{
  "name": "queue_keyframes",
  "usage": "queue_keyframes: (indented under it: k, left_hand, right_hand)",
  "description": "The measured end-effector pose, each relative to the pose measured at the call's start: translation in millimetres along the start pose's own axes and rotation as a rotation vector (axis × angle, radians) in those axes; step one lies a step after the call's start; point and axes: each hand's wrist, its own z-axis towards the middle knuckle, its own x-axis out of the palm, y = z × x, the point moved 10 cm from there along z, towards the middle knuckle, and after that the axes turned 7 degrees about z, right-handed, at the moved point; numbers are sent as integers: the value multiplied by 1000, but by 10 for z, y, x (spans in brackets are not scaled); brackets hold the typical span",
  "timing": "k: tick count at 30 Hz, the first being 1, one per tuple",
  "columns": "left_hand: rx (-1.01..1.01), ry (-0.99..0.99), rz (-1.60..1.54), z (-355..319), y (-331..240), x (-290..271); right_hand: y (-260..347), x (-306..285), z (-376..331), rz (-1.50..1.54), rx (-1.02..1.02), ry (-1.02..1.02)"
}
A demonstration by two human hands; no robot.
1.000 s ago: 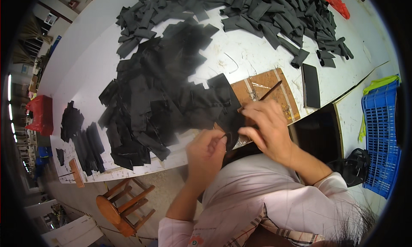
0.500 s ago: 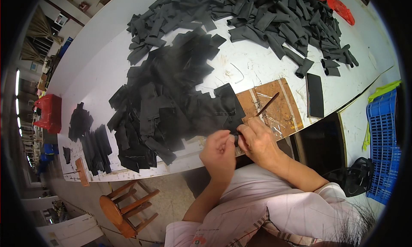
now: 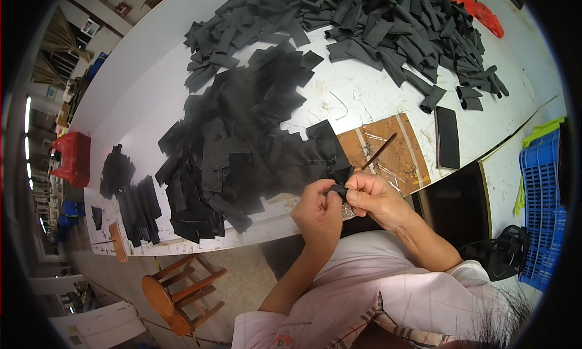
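Observation:
Both my hands meet at the near edge of a long white table (image 3: 145, 58). My left hand (image 3: 316, 211) and my right hand (image 3: 377, 198) pinch one small black fabric piece (image 3: 338, 190) between their fingers, just in front of a large flat pile of black fabric pieces (image 3: 242, 143). A brown wooden board (image 3: 394, 158) lies right of the pile, with a thin dark stick (image 3: 379, 150) resting on it.
A heap of rolled black pieces (image 3: 376, 27) covers the far side of the table. A black rectangular object (image 3: 447, 137) lies right of the board. Smaller black stacks (image 3: 130, 194) sit far left. A wooden stool (image 3: 179, 291) stands below, a blue crate (image 3: 542, 209) at right.
My hands drew back from the pile's edge toward my body and came together on the small black piece. The view shifted slightly.

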Motion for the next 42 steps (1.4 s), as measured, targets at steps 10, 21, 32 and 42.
queue_keyframes:
  k: [10,21,32,42]
  left_hand:
    - [-489,704,-936,-295,-204,605]
    - [-5,269,-425,158,-795,297]
    - [-1038,590,-1709,180,-369,1072]
    - [-115,555,-858,212,-899,804]
  right_hand:
    - [360,7,-160,108,-277,130]
    - [1481,412,-600,-884,-732,-149]
    - [989,-174,120,-93,-80,123]
    - [1195,62,146,-262,-103,395]
